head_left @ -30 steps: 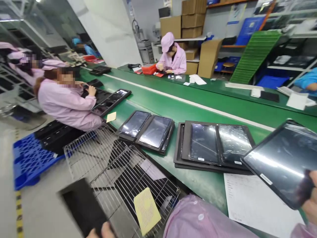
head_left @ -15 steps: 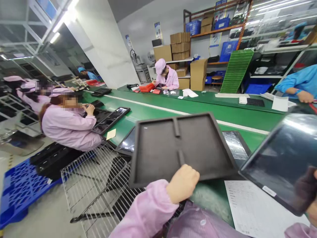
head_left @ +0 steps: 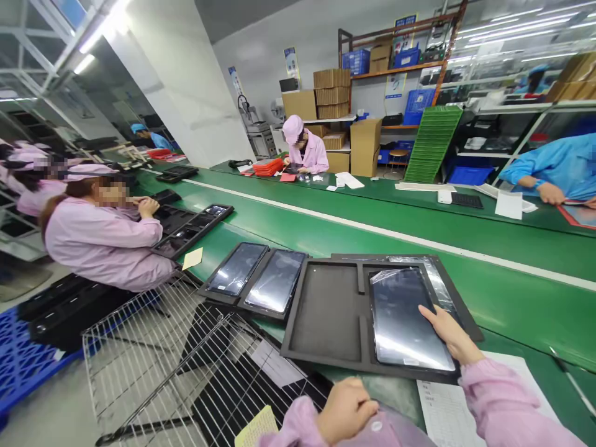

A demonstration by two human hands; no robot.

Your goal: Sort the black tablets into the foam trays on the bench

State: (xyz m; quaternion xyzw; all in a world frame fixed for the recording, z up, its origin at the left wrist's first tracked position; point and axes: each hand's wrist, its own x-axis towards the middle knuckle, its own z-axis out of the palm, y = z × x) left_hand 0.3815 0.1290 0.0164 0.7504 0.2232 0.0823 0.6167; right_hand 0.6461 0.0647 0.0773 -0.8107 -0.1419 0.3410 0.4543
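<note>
A black foam tray with two pockets lies on the green conveyor in front of me, stacked on another tray. Its left pocket is bare; its right pocket holds a dark tablet in clear film. My right hand rests flat on the tablet's right edge, fingers stretched out. My left hand is curled into a fist below the tray's near edge, touching nothing I can make out. To the left lies a second tray with two tablets in it.
A wire rack stands at my lower left over black trays. A printed sheet lies under my right arm. Co-workers in pink sit at left and across the belt; one in blue at far right. Boxes and shelves behind.
My left hand brought the empty tray up from the rack and set it on the stack. My right hand lowered the tablet into the tray's right pocket.
</note>
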